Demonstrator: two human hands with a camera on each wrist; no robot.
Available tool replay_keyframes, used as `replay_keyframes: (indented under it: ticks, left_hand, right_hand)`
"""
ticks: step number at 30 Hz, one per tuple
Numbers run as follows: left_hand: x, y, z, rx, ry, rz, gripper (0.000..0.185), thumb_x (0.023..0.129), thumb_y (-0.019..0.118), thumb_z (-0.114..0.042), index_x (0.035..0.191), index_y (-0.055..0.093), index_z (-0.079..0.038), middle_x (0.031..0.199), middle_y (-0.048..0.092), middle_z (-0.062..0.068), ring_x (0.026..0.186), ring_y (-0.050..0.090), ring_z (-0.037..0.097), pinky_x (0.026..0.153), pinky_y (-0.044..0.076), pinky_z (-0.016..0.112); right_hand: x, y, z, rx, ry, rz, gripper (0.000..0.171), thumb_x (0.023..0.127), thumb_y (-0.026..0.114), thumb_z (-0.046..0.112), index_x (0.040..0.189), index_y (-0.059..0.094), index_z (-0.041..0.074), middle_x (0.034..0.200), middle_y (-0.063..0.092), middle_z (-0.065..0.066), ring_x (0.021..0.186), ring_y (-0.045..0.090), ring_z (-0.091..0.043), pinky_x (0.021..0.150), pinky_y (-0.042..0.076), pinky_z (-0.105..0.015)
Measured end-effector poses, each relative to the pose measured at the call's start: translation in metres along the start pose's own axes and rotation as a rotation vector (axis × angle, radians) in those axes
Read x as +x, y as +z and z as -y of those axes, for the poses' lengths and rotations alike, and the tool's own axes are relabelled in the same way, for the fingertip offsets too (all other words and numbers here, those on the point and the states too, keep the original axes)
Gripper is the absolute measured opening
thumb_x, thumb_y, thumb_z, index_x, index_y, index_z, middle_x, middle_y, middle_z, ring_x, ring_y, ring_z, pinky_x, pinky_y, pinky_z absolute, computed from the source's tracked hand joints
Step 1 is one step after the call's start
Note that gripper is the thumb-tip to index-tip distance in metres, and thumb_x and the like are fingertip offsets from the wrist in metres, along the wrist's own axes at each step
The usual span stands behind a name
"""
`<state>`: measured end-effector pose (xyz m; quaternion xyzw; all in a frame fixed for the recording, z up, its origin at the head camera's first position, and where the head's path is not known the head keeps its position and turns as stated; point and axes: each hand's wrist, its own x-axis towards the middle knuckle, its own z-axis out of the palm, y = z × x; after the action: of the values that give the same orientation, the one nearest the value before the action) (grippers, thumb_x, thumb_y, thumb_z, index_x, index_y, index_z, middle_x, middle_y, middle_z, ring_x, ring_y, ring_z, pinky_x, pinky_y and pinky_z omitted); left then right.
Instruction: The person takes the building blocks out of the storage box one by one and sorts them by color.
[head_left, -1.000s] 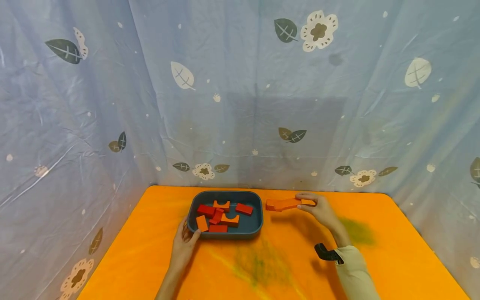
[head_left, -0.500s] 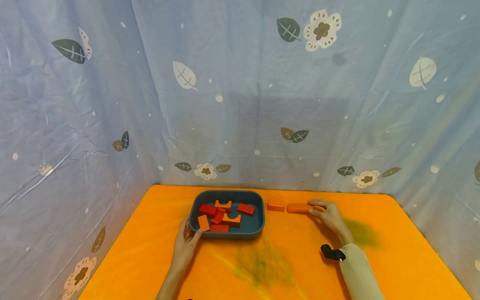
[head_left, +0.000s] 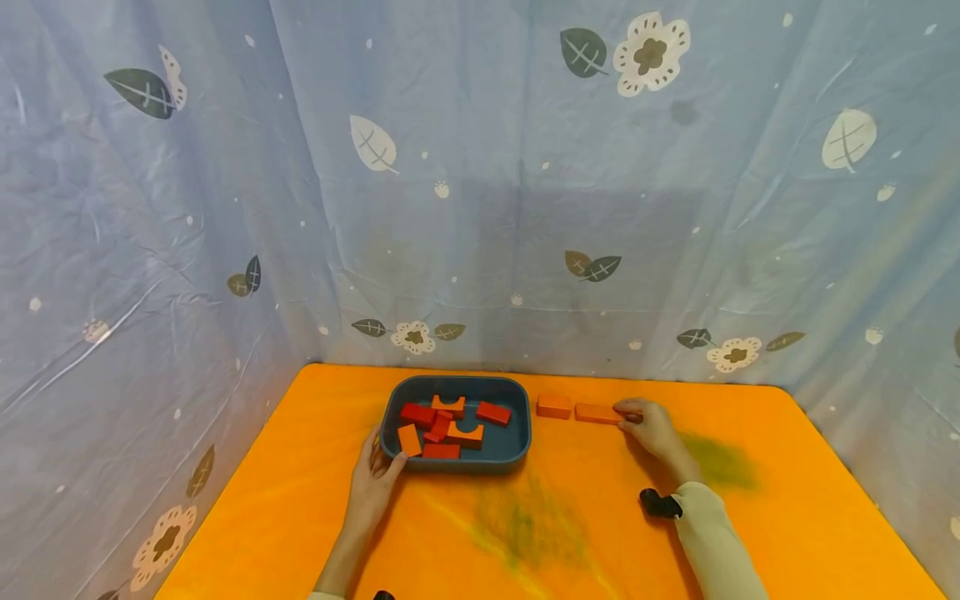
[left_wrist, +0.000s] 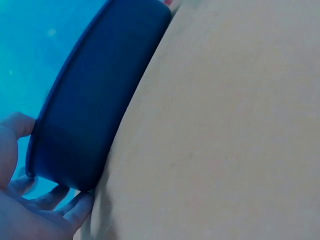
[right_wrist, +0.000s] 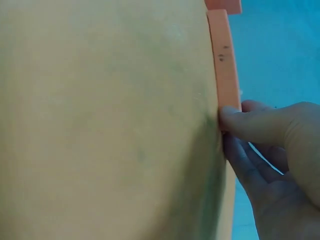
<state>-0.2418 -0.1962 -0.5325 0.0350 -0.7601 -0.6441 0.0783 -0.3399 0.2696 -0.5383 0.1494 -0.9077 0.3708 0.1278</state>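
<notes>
A dark blue tray (head_left: 517, 442) holds several red and orange blocks (head_left: 450, 421). My left hand (head_left: 381, 463) grips its near-left corner, thumb on the rim and fingers at the base; the left wrist view shows this hand (left_wrist: 35, 200) against the tray wall (left_wrist: 100, 100). Right of the tray lie a short orange block (head_left: 553, 406) and a long flat orange block (head_left: 597, 412) in a row. My right hand (head_left: 632, 414) pinches the long block's right end. In the right wrist view its fingertips (right_wrist: 232, 117) sit on the end of the long block (right_wrist: 223, 60).
An orange table (head_left: 525, 533) with a greenish smear in the middle carries everything. Blue curtains with leaf and flower prints close it in at the back and on both sides. A black wrist camera (head_left: 656, 502) sits on my right sleeve.
My right hand has brought the long block down from beside the short one and laid it flat to the right of it. The left hand and tray have stayed put.
</notes>
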Motion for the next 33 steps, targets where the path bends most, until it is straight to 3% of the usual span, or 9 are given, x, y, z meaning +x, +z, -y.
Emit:
replay_keyframes:
  ticks: [7, 16, 25, 33]
  left_hand:
    - [0.002, 0.001, 0.000, -0.010, 0.005, 0.001, 0.070, 0.098, 0.062, -0.015, 0.156, 0.023, -0.010, 0.157, 0.024, 0.024, 0.142, 0.025, 0.046, 0.113, 0.028, 0.059]
    - [0.002, 0.002, -0.002, -0.018, 0.009, -0.004, 0.070, 0.098, 0.061, -0.013, 0.156, 0.022, -0.009, 0.156, 0.025, 0.025, 0.141, 0.027, 0.045, 0.114, 0.027, 0.058]
    - [0.000, -0.001, 0.000, -0.038, -0.007, 0.005, 0.073, 0.099, 0.060, -0.014, 0.157, 0.016, -0.008, 0.159, 0.017, 0.025, 0.144, 0.018, 0.046, 0.115, 0.024, 0.058]
    - [0.002, 0.001, -0.001, -0.045, -0.016, 0.011, 0.072, 0.099, 0.059, -0.012, 0.157, 0.016, -0.009, 0.159, 0.016, 0.024, 0.144, 0.018, 0.047, 0.114, 0.025, 0.058]
  right_hand:
    - [0.006, -0.010, 0.021, -0.017, 0.013, 0.023, 0.034, 0.083, 0.071, -0.008, 0.115, 0.064, -0.015, 0.114, 0.064, -0.032, 0.102, 0.062, -0.047, 0.087, 0.052, -0.056]
    - [0.024, -0.006, 0.086, -0.071, -0.062, 0.042, 0.037, 0.087, 0.071, 0.001, 0.123, 0.064, -0.007, 0.118, 0.063, -0.025, 0.102, 0.063, -0.041, 0.087, 0.053, -0.054]
    - [0.033, 0.032, 0.147, -0.015, -0.193, 0.114, 0.034, 0.087, 0.072, 0.003, 0.120, 0.067, -0.003, 0.119, 0.065, -0.017, 0.098, 0.066, -0.035, 0.083, 0.057, -0.045]
    - [0.037, 0.081, 0.177, 0.009, -0.271, 0.285, 0.033, 0.088, 0.072, 0.005, 0.119, 0.067, -0.004, 0.116, 0.066, -0.016, 0.100, 0.065, -0.032, 0.085, 0.056, -0.043]
